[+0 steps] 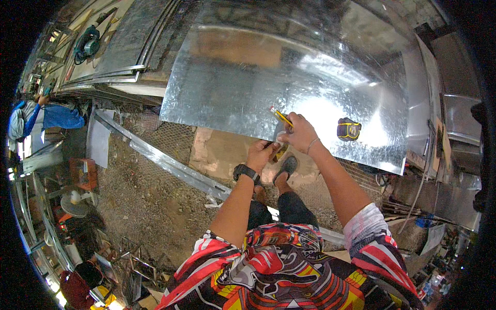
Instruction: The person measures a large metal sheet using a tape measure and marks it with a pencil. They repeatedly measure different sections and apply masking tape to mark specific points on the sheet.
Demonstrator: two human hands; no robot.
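A large shiny metal sheet (232, 93) lies in front of me, its near edge just above my hands. My right hand (299, 134) is closed around a yellow and black pencil (282, 118), whose pinkish-white end points up and left over the sheet. Close beside it, at the sheet's near edge, my left hand (258, 156) has its fingers pinched together. A small dark shape shows at those fingertips, but I cannot make out what it is. To the right of my hands, a black and yellow tape measure (349, 129) rests on the sheet.
A green circular saw (88, 44) sits on boards at the far left. Long metal channel (155, 152) runs diagonally over gravel ground (150, 206). One person in blue (39, 116) is at the left; another in dark red (77, 287) is at the lower left.
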